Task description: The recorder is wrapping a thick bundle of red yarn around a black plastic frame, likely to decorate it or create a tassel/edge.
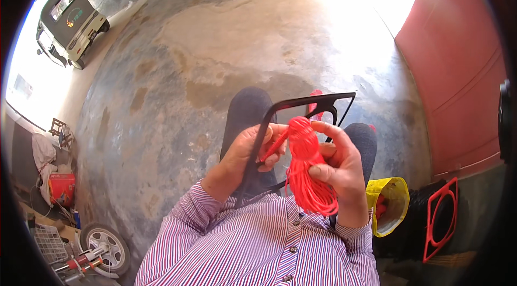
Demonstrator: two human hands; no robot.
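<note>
Red cord (305, 151) is hanging bunched in front of the black frame (296, 102); your right hand (343, 165) is gripping the bunch between thumb and fingers, probably to stop its loops swinging. At the frame's left side, your left hand (242, 148) is pinching a strand (275, 146), seemingly for tension; whether it is circling the frame, I cannot tell. Right of the frame, a yellow bag (398, 200) is standing open, presumably for easy reach.

Red cord bundle (304, 146) (loops hanging down) before tilted black frame (295, 103)
</note>
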